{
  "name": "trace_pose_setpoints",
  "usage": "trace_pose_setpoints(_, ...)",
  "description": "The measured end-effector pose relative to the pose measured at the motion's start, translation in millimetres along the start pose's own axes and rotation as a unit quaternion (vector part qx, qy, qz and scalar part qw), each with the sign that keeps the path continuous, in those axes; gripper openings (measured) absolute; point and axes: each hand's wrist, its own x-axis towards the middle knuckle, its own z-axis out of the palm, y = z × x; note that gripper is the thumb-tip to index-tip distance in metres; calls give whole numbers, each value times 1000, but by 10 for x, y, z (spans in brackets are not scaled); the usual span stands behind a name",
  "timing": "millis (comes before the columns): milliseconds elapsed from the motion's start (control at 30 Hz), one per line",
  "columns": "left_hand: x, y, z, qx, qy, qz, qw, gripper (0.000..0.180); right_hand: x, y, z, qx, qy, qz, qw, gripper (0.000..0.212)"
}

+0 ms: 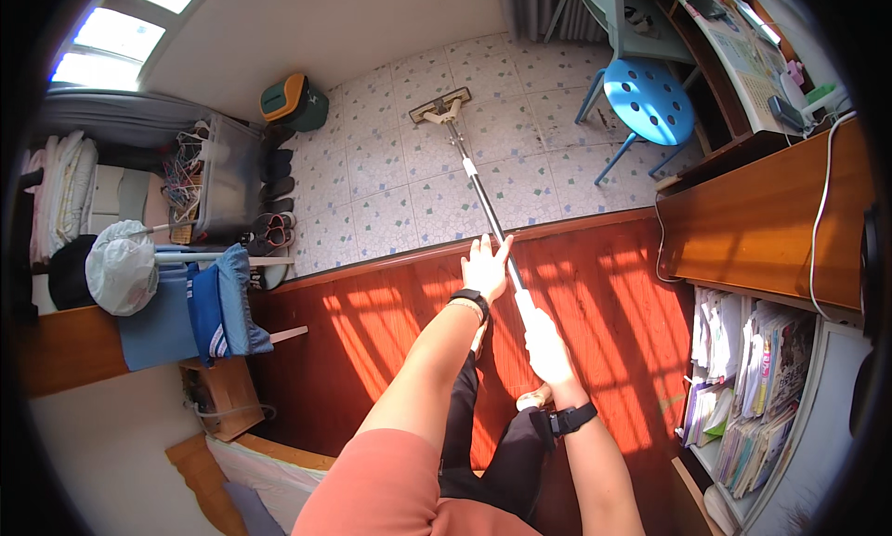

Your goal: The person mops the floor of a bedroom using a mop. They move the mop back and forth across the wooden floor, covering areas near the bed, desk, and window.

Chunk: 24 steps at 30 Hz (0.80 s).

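A flat mop [487, 204] with a long pole reaches away from me across the floor. Its rectangular head [440, 108] lies on the patterned tiles near the far wall. My right hand [546, 348] is closed round the white grip at the pole's near end. Higher up, my left hand [485, 268] is beside the pole with its fingers stretched out and apart. The left thumb overlaps the pole; whether it presses on it I cannot tell. Both wrists wear black bands.
A green bin [302, 104] with an orange lid stands by the wall, near a row of shoes [275, 225]. At right are a blue stool [648, 101], a desk [734, 48] and a bookshelf [753, 397]. A raised edge [390, 261] separates tiles from red wooden floor.
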Motion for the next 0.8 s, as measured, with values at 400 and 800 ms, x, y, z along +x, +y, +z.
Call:
trace_pose_setpoints(400,-2623,2181,1059,3,-295,426,855,43,-4101,-521,-1550,-251,166,287,909,56)
trace_pose_setpoints(800,-2259,2493,746,136,-353,413,829,33,-3815,-551,-1667,-341,154,174,911,54)
